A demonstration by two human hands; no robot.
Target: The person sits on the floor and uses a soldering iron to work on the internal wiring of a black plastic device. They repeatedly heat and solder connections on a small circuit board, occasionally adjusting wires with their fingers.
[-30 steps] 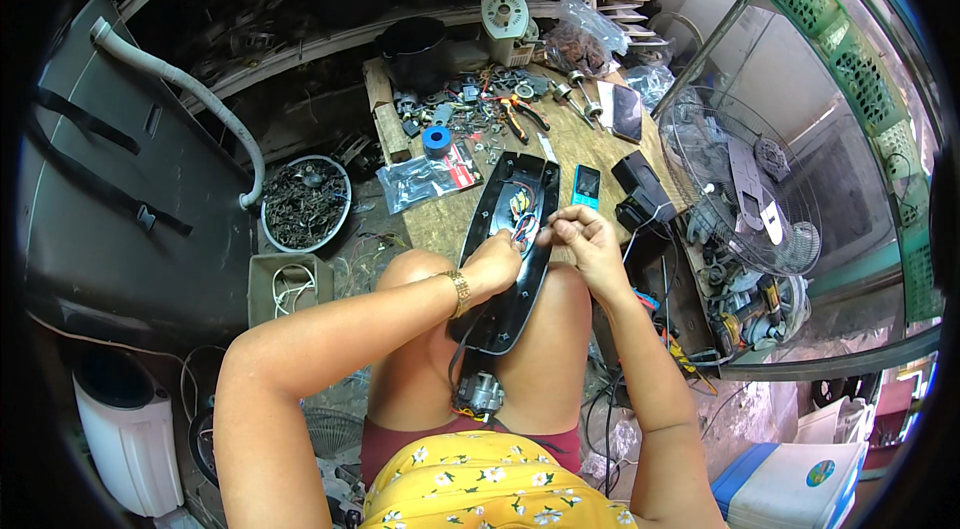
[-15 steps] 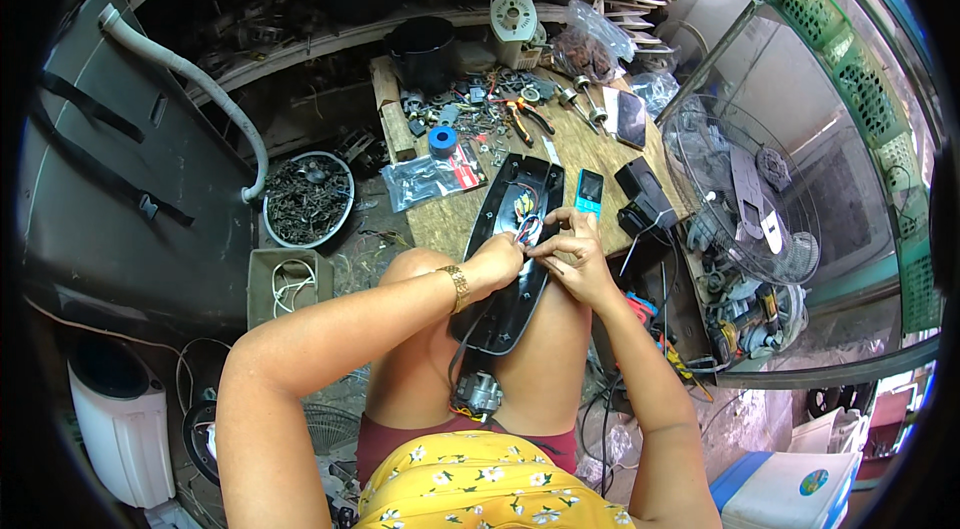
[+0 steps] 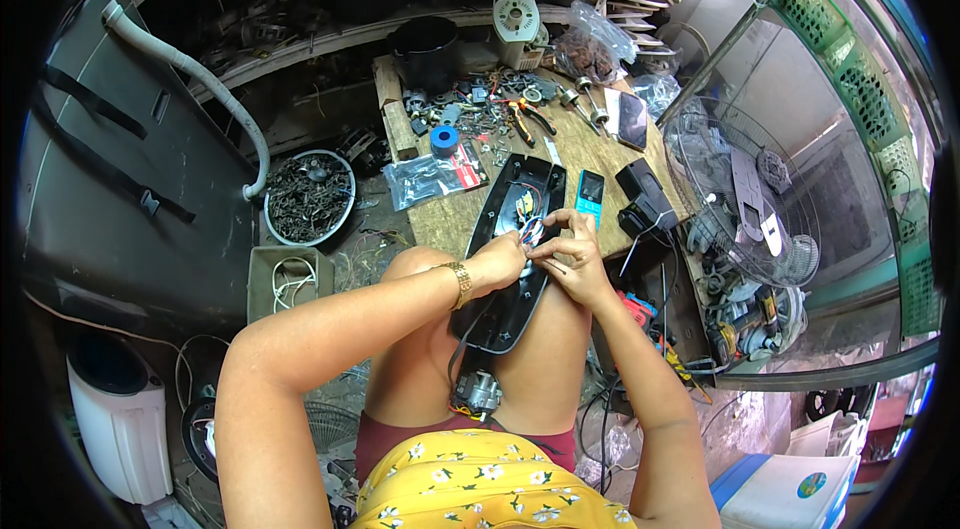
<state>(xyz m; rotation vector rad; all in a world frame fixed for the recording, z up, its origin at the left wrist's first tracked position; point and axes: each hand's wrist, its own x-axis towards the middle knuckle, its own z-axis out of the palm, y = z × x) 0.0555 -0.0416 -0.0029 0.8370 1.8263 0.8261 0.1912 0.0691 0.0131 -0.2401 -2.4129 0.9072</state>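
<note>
Across my thighs and the table's edge lies a long black plastic housing (image 3: 490, 322), its hollow side up. Thin coloured wires (image 3: 531, 230) bunch together inside it. My left hand (image 3: 499, 265), with a gold watch at the wrist, pinches these wires from the left. Opposite it, my right hand (image 3: 572, 254) is closed on the same bundle, thumb and fingers nearly meeting the left fingertips. The exact strands between the fingers are hidden. A small metal motor (image 3: 477, 393) rests on my lap below the housing, a dark cable running up beside it.
On the wooden table (image 3: 456, 221) are a blue tape roll (image 3: 444, 141), pliers (image 3: 527, 122), a teal keypad phone (image 3: 590, 192), a smartphone (image 3: 632, 120) and scattered small parts. A fan guard (image 3: 740, 199) stands at right. A basin of screws (image 3: 310, 199) sits left on the floor.
Almost nothing differs. Both hands stay at the wires with tiny finger shifts, and the whole view has moved very slightly.
</note>
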